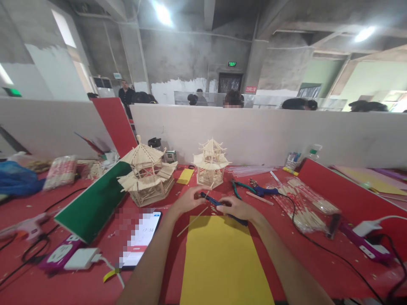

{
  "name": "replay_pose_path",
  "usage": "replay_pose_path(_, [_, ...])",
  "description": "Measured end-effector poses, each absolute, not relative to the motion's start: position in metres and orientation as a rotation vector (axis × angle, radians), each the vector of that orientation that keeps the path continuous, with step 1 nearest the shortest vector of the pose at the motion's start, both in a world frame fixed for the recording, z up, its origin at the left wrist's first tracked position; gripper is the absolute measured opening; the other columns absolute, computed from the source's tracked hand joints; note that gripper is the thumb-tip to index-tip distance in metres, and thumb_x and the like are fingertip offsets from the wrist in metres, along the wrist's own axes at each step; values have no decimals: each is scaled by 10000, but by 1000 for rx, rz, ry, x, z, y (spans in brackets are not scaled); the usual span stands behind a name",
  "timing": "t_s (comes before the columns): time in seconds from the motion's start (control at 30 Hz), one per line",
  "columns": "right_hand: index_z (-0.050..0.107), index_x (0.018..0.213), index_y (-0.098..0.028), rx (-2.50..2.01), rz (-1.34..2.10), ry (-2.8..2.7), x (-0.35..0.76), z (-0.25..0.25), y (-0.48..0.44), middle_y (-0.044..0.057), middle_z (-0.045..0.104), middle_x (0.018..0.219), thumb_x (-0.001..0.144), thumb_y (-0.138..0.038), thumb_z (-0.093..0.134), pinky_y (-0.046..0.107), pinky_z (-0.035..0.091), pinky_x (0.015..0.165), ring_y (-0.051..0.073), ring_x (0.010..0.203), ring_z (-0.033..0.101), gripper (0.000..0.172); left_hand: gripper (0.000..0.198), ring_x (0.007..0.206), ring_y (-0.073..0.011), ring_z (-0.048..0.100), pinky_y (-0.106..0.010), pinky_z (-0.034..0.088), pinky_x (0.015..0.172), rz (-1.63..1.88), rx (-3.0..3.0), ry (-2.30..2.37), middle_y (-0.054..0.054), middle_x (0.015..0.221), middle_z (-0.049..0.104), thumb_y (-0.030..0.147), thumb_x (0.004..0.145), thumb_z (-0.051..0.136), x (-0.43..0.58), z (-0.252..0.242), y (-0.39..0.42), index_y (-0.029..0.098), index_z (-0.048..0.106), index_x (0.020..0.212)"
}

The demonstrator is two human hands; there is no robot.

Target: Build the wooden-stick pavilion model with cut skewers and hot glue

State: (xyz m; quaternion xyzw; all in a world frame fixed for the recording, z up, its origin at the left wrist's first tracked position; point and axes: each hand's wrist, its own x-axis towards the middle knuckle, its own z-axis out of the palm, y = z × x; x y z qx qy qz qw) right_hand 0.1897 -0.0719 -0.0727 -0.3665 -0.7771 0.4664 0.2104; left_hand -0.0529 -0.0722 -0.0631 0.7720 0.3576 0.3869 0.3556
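Standing at the red bench point(79, 279), the person works with both hands close together just above the top edge of a yellow sheet point(222, 262) at the centre of the frame. The right hand point(239, 208) is wrapped around the blue handles of a small pair of pliers point(213, 201), its grip closed on them. The left hand point(190, 198) meets the tool's nose, fingers pinched there; what it pinches is too small to tell, though a thin wooden stick point(192, 221) lies slanting just below it, touching the sheet's corner.

Judging from the layout, the work looks well along yet unfinished. Two stick-built pavilions stand behind the hands: a larger one point(146, 174) left of centre and a smaller, taller one point(211, 162) right behind the hands, both with roofs on. The yellow sheet is bare, so whatever is meant for it has not been started. Plenty of stock remains: bags of sticks point(305, 207) right of centre, another bundle point(61, 170) at far left. A second pair of pliers, green-handled point(239, 187), lies just beyond the right hand. A phone point(140, 239) lies lower left of the hands, and a glue gun point(359, 241) lies at the right edge.
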Motion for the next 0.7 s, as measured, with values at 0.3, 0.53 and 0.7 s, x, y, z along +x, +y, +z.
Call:
replay_pose_path(0.3, [668, 1054, -171, -1043, 1076, -2319, 192, -73, -69, 30, 666, 885, 910, -505, 506, 256, 401, 646, 163, 735, 560, 398, 395, 835, -194, 673, -327, 510, 817, 878, 1832, 911, -74, 904, 704, 240, 795, 650, -52, -73, -67, 135, 635, 1175])
replay_pose_path(0.53, [656, 1026, -186, -1150, 619, -2449, 186, -72, -76, 65, 702, 998, 964, -441, 429, 279, 405, 760, 205, 875, 624, 346, 430, 872, -185, 662, -326, 507, 845, 903, 1876, 896, -85, 1022, 701, 175, 770, 650, -53, -76, -62, 143, 628, 1198])
replay_pose_path(0.7, [665, 1038, -176, -1302, 316, -2498, 179, -72, -81, 108, 714, 1012, 971, -475, 401, 282, 383, 752, 227, 904, 641, 405, 422, 961, -196, 639, -314, 488, 884, 889, 1988, 937, -82, 1084, 696, 76, 725, 600, -53, -75, -62, 155, 662, 1135])
